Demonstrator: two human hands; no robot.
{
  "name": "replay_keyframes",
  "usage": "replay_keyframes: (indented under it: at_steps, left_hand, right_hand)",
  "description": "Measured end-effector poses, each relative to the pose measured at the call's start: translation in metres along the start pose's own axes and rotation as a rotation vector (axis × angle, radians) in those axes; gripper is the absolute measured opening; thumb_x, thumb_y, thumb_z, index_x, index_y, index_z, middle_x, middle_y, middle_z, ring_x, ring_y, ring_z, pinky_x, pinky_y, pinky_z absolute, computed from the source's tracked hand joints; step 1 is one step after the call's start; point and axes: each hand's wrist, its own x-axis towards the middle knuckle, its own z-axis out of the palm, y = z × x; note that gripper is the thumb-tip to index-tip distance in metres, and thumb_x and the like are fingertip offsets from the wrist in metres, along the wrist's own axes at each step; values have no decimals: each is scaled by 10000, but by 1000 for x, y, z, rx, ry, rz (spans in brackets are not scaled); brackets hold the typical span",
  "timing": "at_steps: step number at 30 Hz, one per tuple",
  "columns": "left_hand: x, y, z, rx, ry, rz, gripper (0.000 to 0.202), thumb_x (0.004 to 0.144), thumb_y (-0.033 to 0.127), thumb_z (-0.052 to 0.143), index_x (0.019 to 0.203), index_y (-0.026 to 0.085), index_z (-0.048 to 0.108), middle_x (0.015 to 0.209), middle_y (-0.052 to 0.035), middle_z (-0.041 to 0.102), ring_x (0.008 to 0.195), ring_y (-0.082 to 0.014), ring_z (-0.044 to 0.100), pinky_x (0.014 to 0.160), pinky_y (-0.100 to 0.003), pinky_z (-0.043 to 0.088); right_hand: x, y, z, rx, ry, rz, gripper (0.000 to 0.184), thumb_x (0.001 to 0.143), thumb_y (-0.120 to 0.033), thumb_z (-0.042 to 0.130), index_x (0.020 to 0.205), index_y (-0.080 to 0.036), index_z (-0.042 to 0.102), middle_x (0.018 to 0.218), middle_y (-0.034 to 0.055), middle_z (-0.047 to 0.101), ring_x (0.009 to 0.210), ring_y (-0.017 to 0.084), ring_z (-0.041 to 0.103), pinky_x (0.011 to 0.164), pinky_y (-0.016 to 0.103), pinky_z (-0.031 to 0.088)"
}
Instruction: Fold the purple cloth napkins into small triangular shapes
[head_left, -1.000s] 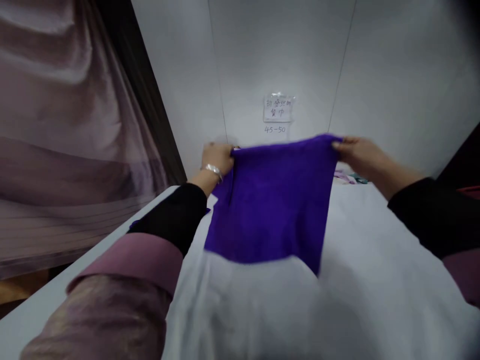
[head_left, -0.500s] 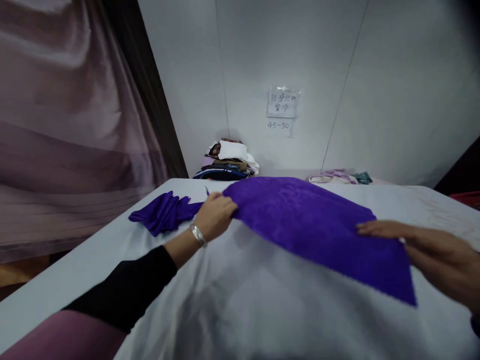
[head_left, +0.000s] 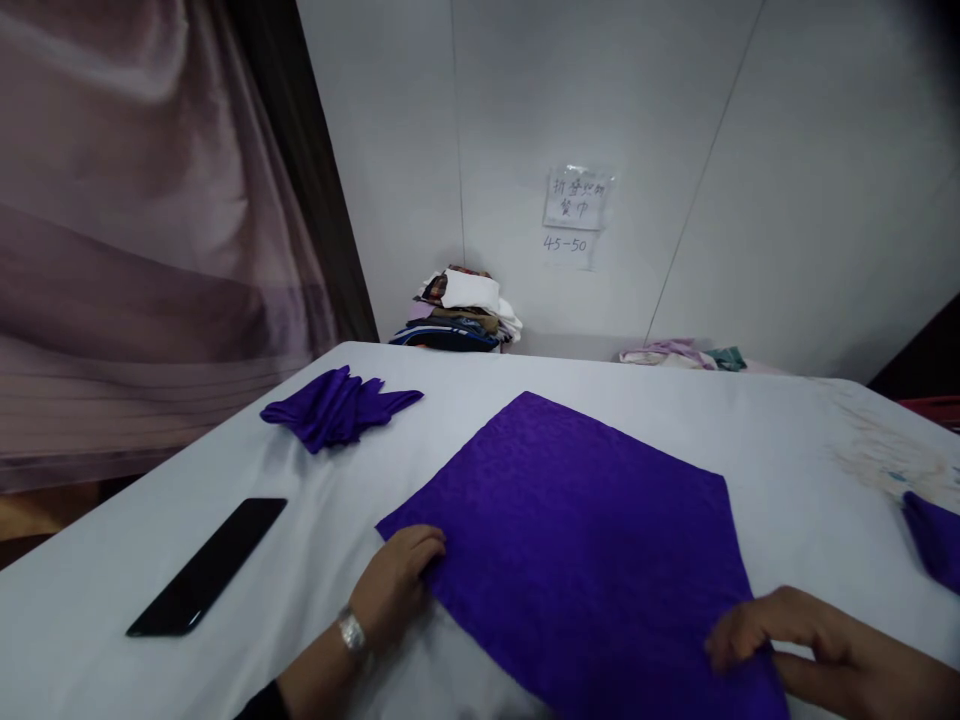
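Note:
A purple cloth napkin [head_left: 585,530] lies spread flat on the white tablecloth [head_left: 615,410]. My left hand [head_left: 394,585], with a silver bracelet at the wrist, pinches the napkin's near left corner. My right hand [head_left: 810,645] grips the near right corner, fingers curled over the edge. A folded purple napkin [head_left: 334,405] rests at the far left of the table.
A black phone [head_left: 206,565] lies near the table's left edge. Another purple cloth [head_left: 937,535] shows at the right edge. A pile of folded fabrics [head_left: 457,315] and loose cloths [head_left: 679,353] sit by the wall under a paper label [head_left: 576,200]. A curtain [head_left: 150,230] hangs on the left.
The napkin was held up in the air by both hands, then swung down and laid flat. Both hands came toward me with its near corners. The phone is now uncovered.

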Motion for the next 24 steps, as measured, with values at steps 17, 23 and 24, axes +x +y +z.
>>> replay_keyframes:
  at_steps: [17,23,24]
  left_hand:
    - [-7,-40,-1,-34,115,-168,274,577,87,482,755,233,630,919,-36,684,924,-226,618,848,-414,484]
    - [-7,-57,6,0,182,-240,116,752,318,574,725,225,639,894,-45,682,868,-215,631,834,-394,491]
    - [-6,-58,7,8,193,-251,138,759,346,578,741,225,644,896,-47,681,868,-215,632,830,-385,496]
  right_hand:
    - [247,-56,-33,119,178,13,276,730,-448,596,748,-173,583,611,-11,583,535,119,517,539,249,416]
    - [332,-29,-8,-147,280,65,183,780,-293,541,697,-143,605,605,4,587,567,121,519,548,236,388]
    - [342,-24,-4,-185,297,81,183,793,-274,535,699,-137,609,616,9,592,590,128,533,562,239,393]
